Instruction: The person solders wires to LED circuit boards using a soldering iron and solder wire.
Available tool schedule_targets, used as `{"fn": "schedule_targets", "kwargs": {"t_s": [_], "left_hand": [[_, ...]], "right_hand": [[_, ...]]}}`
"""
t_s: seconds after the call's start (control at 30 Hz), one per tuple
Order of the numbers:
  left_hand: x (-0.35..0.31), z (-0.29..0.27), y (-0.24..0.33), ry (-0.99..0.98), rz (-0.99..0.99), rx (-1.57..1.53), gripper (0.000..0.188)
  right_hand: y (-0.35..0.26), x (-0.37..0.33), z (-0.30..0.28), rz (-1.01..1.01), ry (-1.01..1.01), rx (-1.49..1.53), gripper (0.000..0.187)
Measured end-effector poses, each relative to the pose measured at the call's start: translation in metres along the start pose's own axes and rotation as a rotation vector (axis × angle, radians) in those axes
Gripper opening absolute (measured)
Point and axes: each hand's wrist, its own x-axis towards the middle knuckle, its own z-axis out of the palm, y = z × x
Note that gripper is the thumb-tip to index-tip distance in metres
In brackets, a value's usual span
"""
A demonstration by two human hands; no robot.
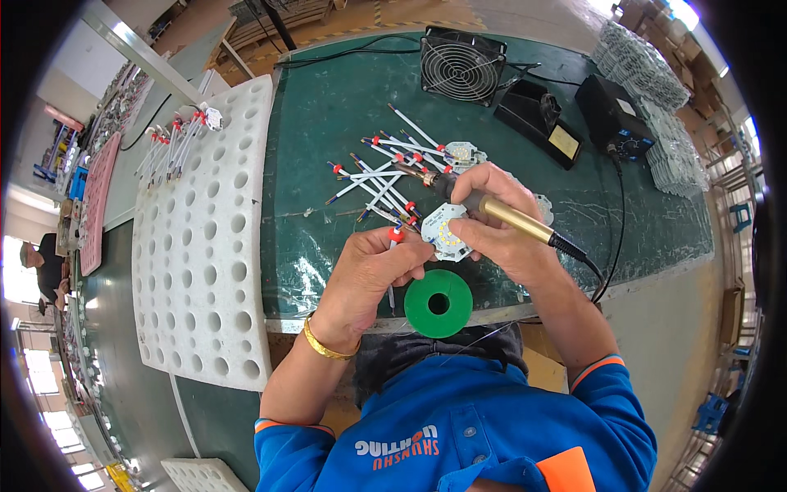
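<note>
My left hand (370, 266) pinches a white cable (392, 300) with a red ring (396, 235) around it. The cable's end reaches the edge of an octagonal white LED board (443, 233). My right hand (510, 238) has a soldering iron (518, 220) with a gold-coloured handle in its grip, and its thumb presses on the board's right side. The iron's tip points left, above the board and apart from it. A green solder spool (416, 302) lies just below the board at the table's near edge. Whether the cable touches a pad is too small to tell.
Several loose white cables (379, 180) with red rings lie beyond my hands, beside another LED board (461, 154). Farther back stand a fan (461, 70), an iron stand (537, 123) and a black soldering station (615, 119). A white foam tray with holes (201, 246) lies left.
</note>
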Motion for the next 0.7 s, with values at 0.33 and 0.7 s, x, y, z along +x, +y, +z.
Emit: {"fn": "schedule_targets", "kwargs": {"t_s": [0.33, 0.7], "left_hand": [[-0.007, 0.01, -0.006, 0.051, 0.127, 0.108, 0.01], [-0.02, 0.012, -0.02, 0.123, 0.269, 0.235, 0.013]], "right_hand": [[-0.002, -0.007, 0.002, -0.316, 0.158, -0.298, 0.022], [0.011, -0.097, -0.034, -0.793, -0.015, -0.465, 0.018]]}}
